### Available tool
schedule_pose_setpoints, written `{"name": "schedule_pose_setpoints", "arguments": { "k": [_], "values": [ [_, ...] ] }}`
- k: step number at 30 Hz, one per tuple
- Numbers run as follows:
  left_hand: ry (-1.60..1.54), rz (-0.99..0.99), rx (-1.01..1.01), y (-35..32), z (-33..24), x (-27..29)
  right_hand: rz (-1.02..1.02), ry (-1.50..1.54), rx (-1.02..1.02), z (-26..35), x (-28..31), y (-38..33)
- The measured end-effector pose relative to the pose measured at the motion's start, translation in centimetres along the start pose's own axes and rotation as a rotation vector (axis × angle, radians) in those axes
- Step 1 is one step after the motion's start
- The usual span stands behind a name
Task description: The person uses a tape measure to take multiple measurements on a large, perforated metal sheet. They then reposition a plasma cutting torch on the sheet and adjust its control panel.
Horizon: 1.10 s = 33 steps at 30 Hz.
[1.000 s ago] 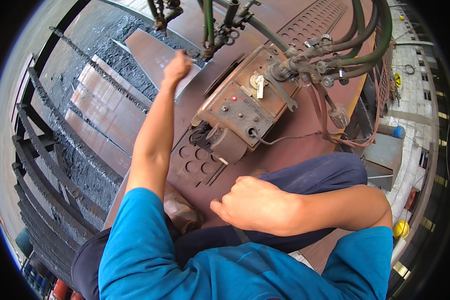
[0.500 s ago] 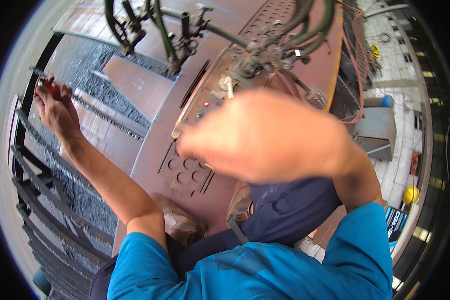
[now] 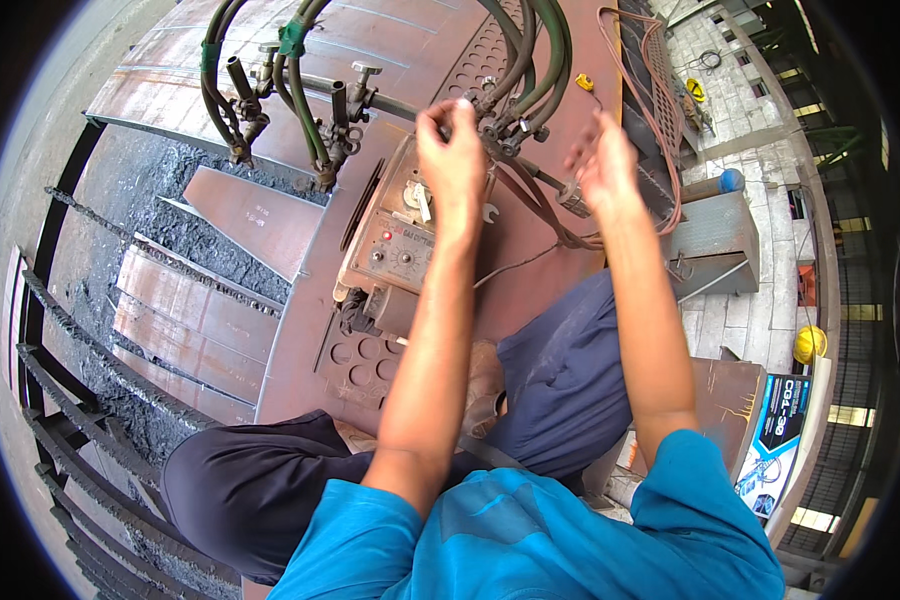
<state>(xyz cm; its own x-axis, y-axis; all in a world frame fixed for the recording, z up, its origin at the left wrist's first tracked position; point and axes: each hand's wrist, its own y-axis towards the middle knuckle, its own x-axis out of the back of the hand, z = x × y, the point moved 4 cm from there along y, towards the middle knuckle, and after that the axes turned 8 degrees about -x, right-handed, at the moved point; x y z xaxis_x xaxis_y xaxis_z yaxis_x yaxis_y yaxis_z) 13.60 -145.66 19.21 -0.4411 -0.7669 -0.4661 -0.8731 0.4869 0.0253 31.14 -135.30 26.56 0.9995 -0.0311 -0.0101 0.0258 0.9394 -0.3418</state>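
Note:
A grey control box [image 3: 395, 240] with dials and a red light sits on a rusty steel plate [image 3: 530, 290] in front of my knees. Dark green hoses [image 3: 530, 50] run into a cluster of metal fittings [image 3: 500, 125] at its top. My left hand [image 3: 450, 150] reaches up to these fittings, its fingertips pinched on one of them. My right hand [image 3: 605, 165] hovers just to the right of the cluster, fingers apart and holding nothing, beside a loop of reddish hose [image 3: 660, 130].
Cutting torches [image 3: 330, 130] hang on a bar left of the box. Cut plate pieces [image 3: 250, 215] lie over a dark slag bed, with a slatted rack [image 3: 60, 400] at the left. A grey metal box [image 3: 715, 240] and a yellow helmet [image 3: 808, 343] are at the right.
My left hand has swung from the rack at the far left to the hose fittings. My right hand has moved away from the camera, up beside the hoses.

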Motion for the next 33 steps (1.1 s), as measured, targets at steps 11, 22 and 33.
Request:
{"name": "schedule_pose_setpoints", "arguments": {
  "k": [11,22,33],
  "values": [
    [0.2,0.064,0.074,-3.9,0.2,-1.5,0.282,-0.264,-0.001,-5.8,-2.6,3.9],
    [0.308,0.121,0.002,-3.2,0.2,-1.0,0.309,-0.069,-0.081,-6.4,-3.2,5.2],
    [0.427,0.09,-0.052,-3.6,0.2,-1.8,0.34,-0.096,-0.032,-6.4,-4.3,2.5]
  ]
}}
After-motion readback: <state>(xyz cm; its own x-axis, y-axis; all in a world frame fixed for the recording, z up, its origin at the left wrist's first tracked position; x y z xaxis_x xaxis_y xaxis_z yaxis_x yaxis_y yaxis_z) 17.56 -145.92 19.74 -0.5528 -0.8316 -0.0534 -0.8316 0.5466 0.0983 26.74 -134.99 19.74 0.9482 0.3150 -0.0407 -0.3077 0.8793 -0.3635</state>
